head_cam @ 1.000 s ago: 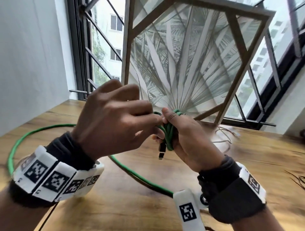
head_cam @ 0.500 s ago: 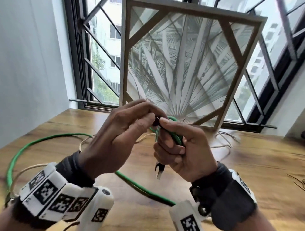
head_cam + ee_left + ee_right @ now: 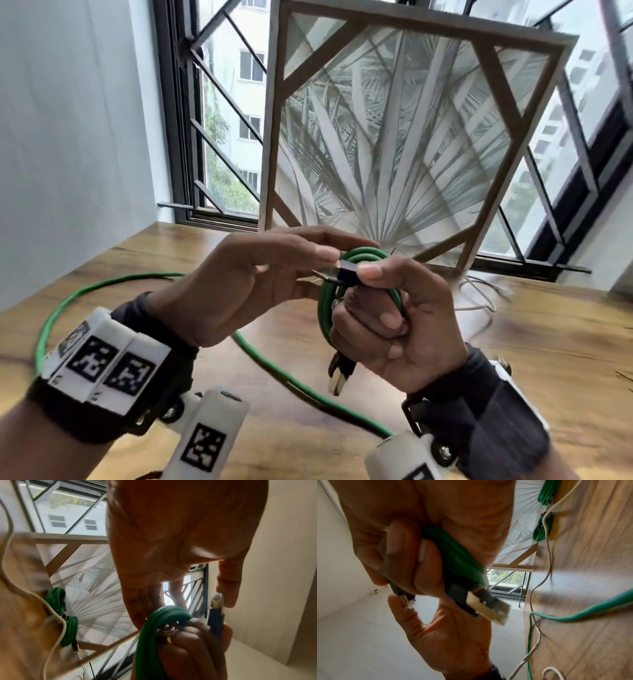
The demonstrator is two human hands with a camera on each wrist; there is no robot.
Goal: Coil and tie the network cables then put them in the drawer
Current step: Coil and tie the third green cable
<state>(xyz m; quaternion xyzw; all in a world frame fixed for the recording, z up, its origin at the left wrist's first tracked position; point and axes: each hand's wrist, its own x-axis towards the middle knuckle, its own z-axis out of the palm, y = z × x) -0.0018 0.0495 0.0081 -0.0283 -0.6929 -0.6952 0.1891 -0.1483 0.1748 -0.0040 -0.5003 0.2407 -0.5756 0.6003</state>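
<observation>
My right hand [image 3: 387, 318] grips a small coil of green network cable [image 3: 327, 308] above the wooden table [image 3: 555, 349]. Its thumb presses one black plug [image 3: 346, 274] across the top of the coil. The other plug [image 3: 339, 375] hangs below the fist. My left hand [image 3: 308, 270] is just left of the coil with its fingers nearly straight. In the left wrist view its thumb [image 3: 229, 596] touches the tip of the pressed plug [image 3: 216, 609]. A long loose green cable [image 3: 48, 329] loops over the table under both hands.
Two tied green coils [image 3: 57, 599] [image 3: 70, 630] lie on the table by a framed palm-leaf picture [image 3: 404, 144] that leans on the window. A thin white cable [image 3: 478, 294] trails at the right. A wall stands at the left.
Both hands have come nearer the camera. The plug end now lies across the coil under my right thumb, and my left hand's fingers have straightened from their pinch.
</observation>
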